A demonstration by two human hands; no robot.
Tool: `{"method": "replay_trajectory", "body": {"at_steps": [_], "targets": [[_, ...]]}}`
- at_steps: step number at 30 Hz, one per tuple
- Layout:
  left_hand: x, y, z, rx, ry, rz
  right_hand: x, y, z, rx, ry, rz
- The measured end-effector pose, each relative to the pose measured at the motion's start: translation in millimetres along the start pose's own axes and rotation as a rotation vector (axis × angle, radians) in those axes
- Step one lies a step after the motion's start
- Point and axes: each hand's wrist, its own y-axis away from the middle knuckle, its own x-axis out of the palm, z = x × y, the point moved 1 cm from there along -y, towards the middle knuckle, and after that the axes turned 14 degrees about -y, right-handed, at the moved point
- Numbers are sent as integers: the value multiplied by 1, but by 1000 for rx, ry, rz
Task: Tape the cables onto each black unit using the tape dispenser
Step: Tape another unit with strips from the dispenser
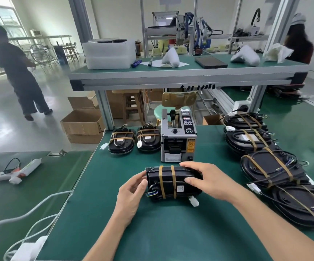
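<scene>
1. The left hand (133, 191) holds the left end of the black plastic unit with two tan tape bands (173, 182); its thumb and curled fingers pinch that end.
2. This unit sits tipped up on its edge, near the middle of the green desk (133, 232), between both hands.
3. The grey box-shaped tape dispenser (177, 136) stands just behind it, toward the desk's far edge.
4. The right hand (207, 179) grips the unit's right end, fingers over the top.
5. I think the unit could tip or slip if one hand lets go.
6. The loose white plug (193, 201) hangs below and could snag.
</scene>
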Motion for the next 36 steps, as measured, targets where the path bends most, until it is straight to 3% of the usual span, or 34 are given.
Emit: {"method": "replay_trajectory", "body": {"at_steps": [6, 14, 21, 28, 33, 36], "targets": [[5, 2, 0, 9, 1, 120, 0, 4, -1, -40, -1, 20], [6, 1, 10, 27, -6, 143, -5, 1, 14, 20, -71, 56], [3, 4, 11, 32, 24, 171, 5, -60, 42, 111, -376, -396], [2, 4, 11, 19, 26, 161, 21, -94, 43, 196, -250, -458], [2, 4, 12, 13, 20, 139, 14, -109, 32, 473, -552, -658], [2, 5, 10, 16, 29, 122, 18, -115, 31, 547, -648, -722]]}}
